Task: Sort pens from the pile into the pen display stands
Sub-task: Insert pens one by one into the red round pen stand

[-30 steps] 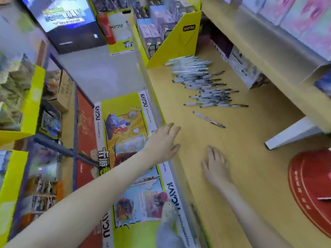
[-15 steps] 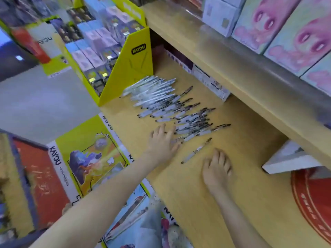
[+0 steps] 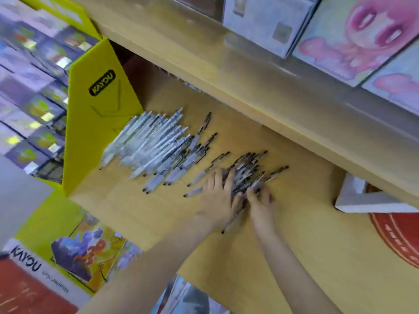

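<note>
Pens (image 3: pixel 158 146) lie in a loose pile on the wooden shelf (image 3: pixel 306 257). Pale-barrel ones are just beside the yellow KAYOU stand (image 3: pixel 97 123), dark ones (image 3: pixel 249 166) at the near right end. Left hand (image 3: pixel 216 200) and right hand (image 3: pixel 260 206) sit side by side on the dark end, nearly touching. Left lies flat, fingers straight, pressing pens. Right has fingertips down on pens; it's blurred, so can't tell if it grips any. One pen (image 3: pixel 229 226) pokes out between the wrists.
</note>
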